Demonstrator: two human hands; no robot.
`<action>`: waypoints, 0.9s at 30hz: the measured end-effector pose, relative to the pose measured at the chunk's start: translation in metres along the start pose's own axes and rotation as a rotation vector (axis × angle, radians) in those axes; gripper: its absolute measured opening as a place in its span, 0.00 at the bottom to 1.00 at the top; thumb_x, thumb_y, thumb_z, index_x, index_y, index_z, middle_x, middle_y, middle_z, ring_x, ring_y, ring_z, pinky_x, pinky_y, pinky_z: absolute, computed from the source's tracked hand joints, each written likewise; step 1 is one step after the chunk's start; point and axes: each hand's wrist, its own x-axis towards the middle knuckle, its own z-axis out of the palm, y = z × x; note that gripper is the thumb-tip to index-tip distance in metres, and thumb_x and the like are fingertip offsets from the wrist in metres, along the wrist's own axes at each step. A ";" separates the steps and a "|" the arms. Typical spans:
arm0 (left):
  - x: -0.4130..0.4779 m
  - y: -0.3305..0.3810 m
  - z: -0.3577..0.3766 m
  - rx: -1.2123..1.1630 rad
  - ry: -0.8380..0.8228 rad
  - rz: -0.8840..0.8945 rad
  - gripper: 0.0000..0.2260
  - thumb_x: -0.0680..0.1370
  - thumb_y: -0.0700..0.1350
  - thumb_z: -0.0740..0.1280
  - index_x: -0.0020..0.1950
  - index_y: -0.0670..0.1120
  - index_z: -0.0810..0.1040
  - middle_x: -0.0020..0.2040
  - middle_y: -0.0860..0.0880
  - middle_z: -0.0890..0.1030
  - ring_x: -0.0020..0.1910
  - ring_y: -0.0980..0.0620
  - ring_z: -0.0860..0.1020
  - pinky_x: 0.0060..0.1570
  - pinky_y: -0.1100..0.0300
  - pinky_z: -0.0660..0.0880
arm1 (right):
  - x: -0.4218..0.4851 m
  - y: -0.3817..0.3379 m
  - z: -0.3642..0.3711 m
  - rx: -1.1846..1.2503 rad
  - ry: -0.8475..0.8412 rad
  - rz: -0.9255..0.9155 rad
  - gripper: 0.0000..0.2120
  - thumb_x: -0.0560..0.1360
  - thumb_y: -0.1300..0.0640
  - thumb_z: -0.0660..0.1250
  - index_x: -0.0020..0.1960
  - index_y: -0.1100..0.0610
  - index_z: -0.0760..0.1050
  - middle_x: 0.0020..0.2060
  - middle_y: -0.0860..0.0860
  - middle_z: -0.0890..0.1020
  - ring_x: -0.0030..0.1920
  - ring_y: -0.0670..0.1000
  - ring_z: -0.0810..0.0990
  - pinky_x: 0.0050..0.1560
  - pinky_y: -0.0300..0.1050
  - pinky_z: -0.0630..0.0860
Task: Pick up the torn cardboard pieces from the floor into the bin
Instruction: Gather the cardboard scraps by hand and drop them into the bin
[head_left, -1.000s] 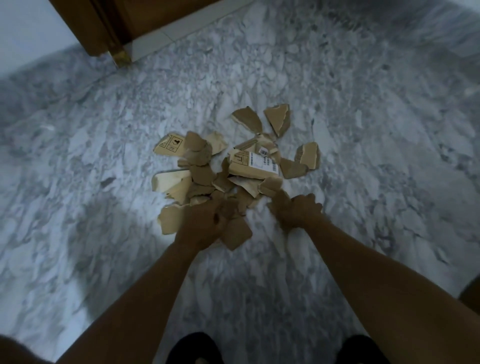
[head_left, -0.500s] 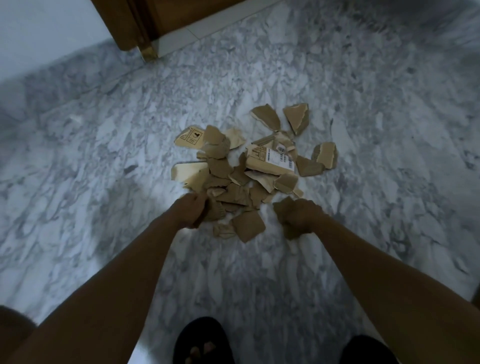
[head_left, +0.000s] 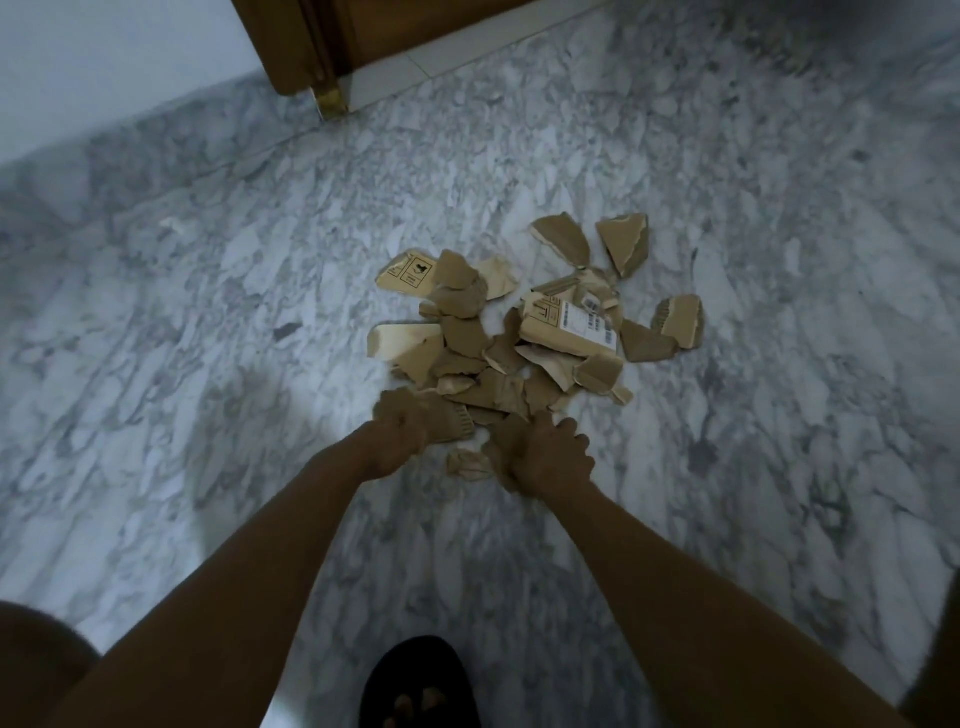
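A ribbed scrap (head_left: 453, 423) is gripped in the curled left hand (head_left: 397, 435) at the pile's (head_left: 498, 358) near edge. A brown scrap (head_left: 505, 441) is clutched by the right hand (head_left: 548, 460). The pile is spread on the marble floor (head_left: 208, 312), and a crumpled bit (head_left: 467, 463) is seen lying between the hands.

Grey-white veined marble floor (head_left: 208, 364), dim light. Torn cardboard pieces (head_left: 467, 338) heaped loosely mid-floor, overlapping. Labelled piece (head_left: 569, 327) with white barcode sticker lies on top, right of centre. Printed-symbol piece (head_left: 408, 273) at heap's far left edge. Two far pieces (head_left: 563, 239) just beyond the heap, side by side; right-hand piece (head_left: 678, 319) beside it. Small crumpled scrap (head_left: 467, 462) at near edge. Black sandal (head_left: 421, 680) stands at bottom. Wooden door frame (head_left: 311, 47) meets floor at top.
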 end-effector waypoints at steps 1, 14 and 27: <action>-0.001 0.004 0.000 -0.028 -0.057 -0.058 0.18 0.84 0.51 0.53 0.66 0.42 0.74 0.65 0.38 0.74 0.66 0.41 0.72 0.63 0.52 0.67 | 0.006 0.003 0.001 0.042 0.005 0.012 0.34 0.75 0.43 0.66 0.74 0.56 0.57 0.66 0.59 0.68 0.64 0.64 0.70 0.63 0.58 0.71; 0.005 0.013 0.006 -0.019 -0.296 0.031 0.18 0.72 0.52 0.76 0.60 0.50 0.83 0.56 0.48 0.82 0.58 0.47 0.80 0.57 0.52 0.78 | 0.054 0.064 -0.092 0.285 -0.350 -0.023 0.19 0.69 0.53 0.79 0.53 0.62 0.78 0.49 0.55 0.82 0.41 0.50 0.81 0.34 0.41 0.80; -0.001 0.044 0.025 0.581 -0.278 0.260 0.20 0.84 0.49 0.59 0.74 0.44 0.67 0.60 0.42 0.74 0.55 0.44 0.75 0.43 0.59 0.70 | 0.065 0.091 -0.114 0.660 0.086 0.143 0.33 0.54 0.29 0.73 0.42 0.57 0.84 0.36 0.52 0.86 0.41 0.52 0.86 0.52 0.52 0.83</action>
